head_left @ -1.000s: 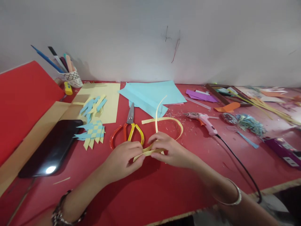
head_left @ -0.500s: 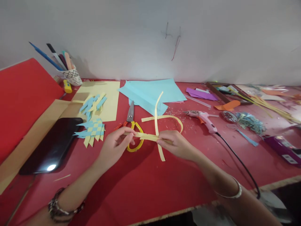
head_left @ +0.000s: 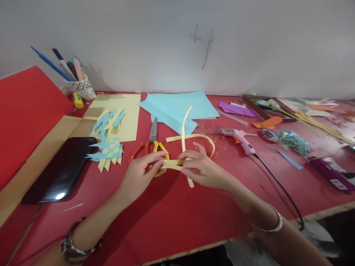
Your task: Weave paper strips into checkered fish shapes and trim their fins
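Between my hands a yellow paper strip (head_left: 172,163) is folded over, its layers slightly apart toward the right. My left hand (head_left: 142,170) pinches the folded end with thumb and fingers. My right hand (head_left: 201,166) grips the other end, with one finger raised. Beneath the hands lie scissors (head_left: 153,133) with red and yellow handles, blades pointing away. Another yellow strip (head_left: 183,129) lies upright on the table, crossing a curved yellow strip (head_left: 209,140). To the left rests a woven blue and yellow paper piece (head_left: 109,151).
A black phone (head_left: 59,170) lies at left near a pen cup (head_left: 83,88). Blue paper sheets (head_left: 180,103) are at the back. A pink glue gun (head_left: 241,139) with a black cord lies right, by a purple device (head_left: 332,171) and an orange paper piece (head_left: 267,122).
The strip held flat between my hands is now doubled over at the left. My right hand's fingers have spread, and the hands are slightly closer together.
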Demonstrator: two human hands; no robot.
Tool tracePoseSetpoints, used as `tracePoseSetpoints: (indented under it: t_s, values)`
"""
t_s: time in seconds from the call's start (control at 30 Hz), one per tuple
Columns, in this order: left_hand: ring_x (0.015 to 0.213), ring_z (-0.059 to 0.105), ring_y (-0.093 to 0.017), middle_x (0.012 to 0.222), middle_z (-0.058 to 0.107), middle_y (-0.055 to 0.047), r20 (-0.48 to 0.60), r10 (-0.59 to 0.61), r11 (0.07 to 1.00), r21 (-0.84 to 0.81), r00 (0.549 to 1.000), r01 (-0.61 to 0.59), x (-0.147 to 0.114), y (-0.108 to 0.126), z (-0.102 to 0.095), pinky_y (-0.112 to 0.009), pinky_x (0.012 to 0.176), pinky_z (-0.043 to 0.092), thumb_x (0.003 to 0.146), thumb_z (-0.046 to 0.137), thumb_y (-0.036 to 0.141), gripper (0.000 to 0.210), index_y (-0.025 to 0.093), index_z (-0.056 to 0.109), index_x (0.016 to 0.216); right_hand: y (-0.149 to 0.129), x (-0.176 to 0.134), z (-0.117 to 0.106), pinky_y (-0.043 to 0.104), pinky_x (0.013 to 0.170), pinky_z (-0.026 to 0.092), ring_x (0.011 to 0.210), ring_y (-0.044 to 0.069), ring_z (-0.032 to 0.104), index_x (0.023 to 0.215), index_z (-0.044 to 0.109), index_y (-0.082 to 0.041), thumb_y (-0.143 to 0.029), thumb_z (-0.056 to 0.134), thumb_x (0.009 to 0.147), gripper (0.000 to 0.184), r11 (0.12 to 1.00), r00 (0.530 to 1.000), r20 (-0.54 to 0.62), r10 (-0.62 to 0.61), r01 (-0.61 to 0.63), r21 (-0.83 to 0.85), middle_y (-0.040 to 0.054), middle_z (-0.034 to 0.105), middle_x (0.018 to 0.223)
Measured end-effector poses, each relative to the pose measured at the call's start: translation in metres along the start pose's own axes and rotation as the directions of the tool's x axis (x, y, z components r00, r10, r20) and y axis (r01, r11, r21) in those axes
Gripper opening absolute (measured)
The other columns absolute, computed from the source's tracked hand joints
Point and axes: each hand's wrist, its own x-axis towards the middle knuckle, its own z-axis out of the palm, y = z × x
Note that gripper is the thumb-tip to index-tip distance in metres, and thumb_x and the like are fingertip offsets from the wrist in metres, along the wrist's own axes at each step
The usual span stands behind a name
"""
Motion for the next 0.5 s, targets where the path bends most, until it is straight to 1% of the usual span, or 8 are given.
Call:
tracePoseSetpoints:
  t_s: [0.07,0.17,0.23,0.33,0.4,0.5]
  values:
    - [0.064,0.064,-0.015,0.072,0.068,-0.002,0.058,0.013,1.000,0.018,0.998,-0.014,-0.0023,0.0024,0.0012,-0.025,0.061,0.051,0.081,0.043,0.035,0.032,0.019,0.059,0.103,0.0005,0.0004,0.0019,0.046,0.092,0.021,0.070,0.010,0.050,0.059,0.046,-0.016,-0.021,0.038,0.085,0.027,1.000,0.999,0.041,0.008,-0.007,-0.009,-0.0004,0.052,0.074]
    - [0.068,0.064,-0.015,0.068,0.067,-0.002,0.086,0.035,0.999,0.026,0.996,-0.037,-0.0039,0.0063,0.0014,-0.025,0.066,0.051,0.083,0.040,0.035,0.033,0.019,0.058,0.105,0.0030,0.0012,0.0051,0.044,0.088,0.025,0.053,0.007,0.039,0.052,0.037,-0.016,-0.020,0.037,0.083,0.031,0.999,0.999,0.040,0.024,-0.022,-0.031,-0.0056,0.039,0.056]
    - [0.068,0.064,-0.014,0.072,0.068,-0.002,0.076,0.037,0.999,-0.031,0.996,-0.035,-0.0035,0.0074,0.0014,-0.024,0.067,0.051,0.083,0.039,0.036,0.033,0.019,0.057,0.105,0.0046,0.0014,0.0066,0.042,0.087,0.026,0.049,0.005,0.032,0.050,0.034,-0.016,-0.018,0.038,0.081,0.031,1.000,1.000,0.000,0.012,-0.012,-0.021,-0.0073,0.033,0.052]
    - [0.065,0.063,-0.013,0.079,0.067,-0.003,0.071,0.012,0.992,-0.122,0.997,-0.003,-0.0020,0.0050,0.0024,-0.022,0.064,0.051,0.080,0.044,0.038,0.034,0.017,0.057,0.104,0.0056,0.0015,0.0072,0.039,0.086,0.026,0.047,0.005,0.030,0.050,0.032,-0.017,-0.016,0.038,0.079,0.030,1.000,0.998,-0.056,-0.009,0.010,0.014,-0.0082,0.030,0.051]
    - [0.064,0.062,-0.013,0.075,0.066,-0.002,0.066,-0.004,0.992,-0.129,0.998,0.012,-0.0013,0.0019,0.0034,-0.023,0.061,0.050,0.077,0.050,0.039,0.032,0.018,0.059,0.099,0.0054,0.0019,0.0067,0.037,0.084,0.027,0.047,0.005,0.030,0.050,0.034,-0.017,-0.016,0.038,0.079,0.029,0.999,0.997,-0.075,-0.011,0.014,0.039,-0.0084,0.030,0.050]
    - [0.060,0.059,-0.013,0.065,0.063,0.001,0.029,-0.016,0.997,-0.072,0.999,0.018,-0.0017,-0.0003,0.0048,-0.021,0.054,0.047,0.073,0.055,0.038,0.023,0.018,0.062,0.083,0.0047,0.0028,0.0063,0.035,0.082,0.028,0.046,0.005,0.029,0.050,0.032,-0.017,-0.016,0.039,0.079,0.030,0.998,0.996,-0.091,-0.008,0.014,0.063,-0.0087,0.029,0.049]
